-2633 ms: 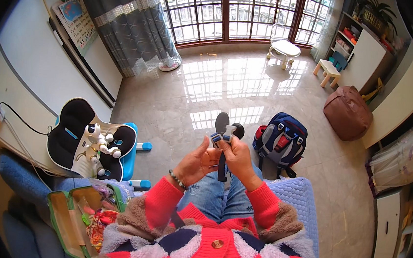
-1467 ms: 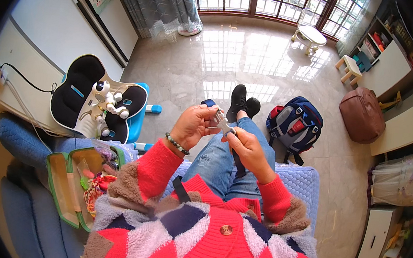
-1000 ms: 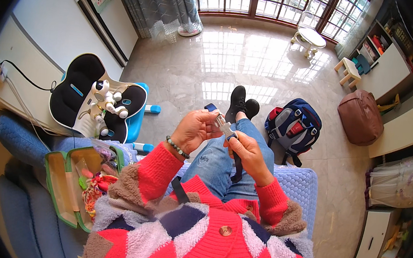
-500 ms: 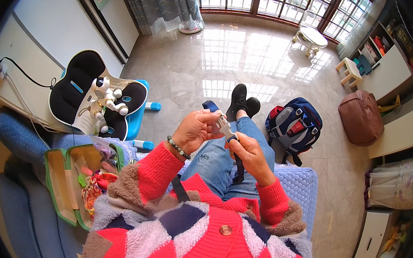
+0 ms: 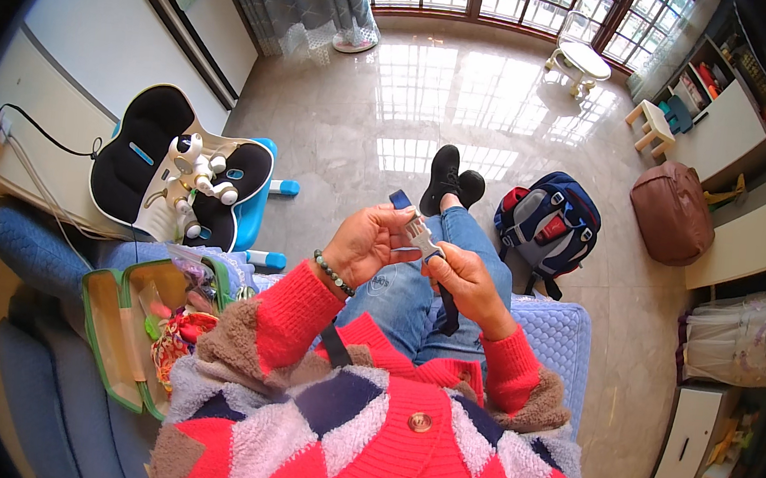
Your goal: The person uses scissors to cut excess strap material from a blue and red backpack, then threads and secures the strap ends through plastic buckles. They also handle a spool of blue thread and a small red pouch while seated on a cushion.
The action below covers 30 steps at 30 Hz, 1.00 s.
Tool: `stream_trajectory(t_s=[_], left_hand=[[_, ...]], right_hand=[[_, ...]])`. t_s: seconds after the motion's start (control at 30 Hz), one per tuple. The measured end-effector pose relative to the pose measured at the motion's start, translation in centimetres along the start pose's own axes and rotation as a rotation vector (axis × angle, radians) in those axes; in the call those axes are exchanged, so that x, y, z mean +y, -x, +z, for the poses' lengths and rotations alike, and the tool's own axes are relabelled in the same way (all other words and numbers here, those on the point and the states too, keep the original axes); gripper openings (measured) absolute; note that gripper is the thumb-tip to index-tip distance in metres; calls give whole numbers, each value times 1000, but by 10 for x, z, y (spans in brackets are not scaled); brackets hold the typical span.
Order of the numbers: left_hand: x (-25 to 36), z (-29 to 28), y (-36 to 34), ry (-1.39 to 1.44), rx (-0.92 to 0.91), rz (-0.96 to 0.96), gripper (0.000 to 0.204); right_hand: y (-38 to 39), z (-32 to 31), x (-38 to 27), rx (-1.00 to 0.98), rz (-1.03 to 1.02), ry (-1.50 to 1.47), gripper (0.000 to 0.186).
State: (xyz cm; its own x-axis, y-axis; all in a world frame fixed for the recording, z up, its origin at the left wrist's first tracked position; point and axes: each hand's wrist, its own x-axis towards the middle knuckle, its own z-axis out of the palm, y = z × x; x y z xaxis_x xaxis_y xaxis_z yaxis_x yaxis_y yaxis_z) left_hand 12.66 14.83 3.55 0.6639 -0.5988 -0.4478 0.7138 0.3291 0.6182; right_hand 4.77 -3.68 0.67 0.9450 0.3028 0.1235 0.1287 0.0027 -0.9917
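A pale plastic strap buckle is held above my lap, slanting down to the right. My left hand, a beaded bracelet at its wrist, closes thumb and fingers on the upper end. A short dark-blue strap sticks up beyond those fingertips. At the lower end my right hand pinches the buckle, thumb on top. From under it a black strap hangs toward my jeans. Whether the buckle's two halves are fully clicked together, I cannot tell.
A blue backpack stands on the floor right of my legs, near a brown bag. At left, a white robot toy rests on a black-and-white seat. An open green-edged case with colourful items lies beside me.
Both hands stay on the buckle and have barely moved. The blue strap's end now points up more steeply. The whole view has shifted slightly.
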Motion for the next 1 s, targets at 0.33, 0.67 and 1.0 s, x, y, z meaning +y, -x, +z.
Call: stream_trajectory(t_s=[0.33,0.67,1.0], left_hand=[[-6,-4,9,-114,105,15,11],[-17,-4,17,-183,-52,85,15],[0,-1,31,-532,-370,263,33]], right_hand=[[9,8,-6,-24,10,-75,31],[29,22,-8,33,89,-360,32],[38,11,-35,-17,168,-530,31]])
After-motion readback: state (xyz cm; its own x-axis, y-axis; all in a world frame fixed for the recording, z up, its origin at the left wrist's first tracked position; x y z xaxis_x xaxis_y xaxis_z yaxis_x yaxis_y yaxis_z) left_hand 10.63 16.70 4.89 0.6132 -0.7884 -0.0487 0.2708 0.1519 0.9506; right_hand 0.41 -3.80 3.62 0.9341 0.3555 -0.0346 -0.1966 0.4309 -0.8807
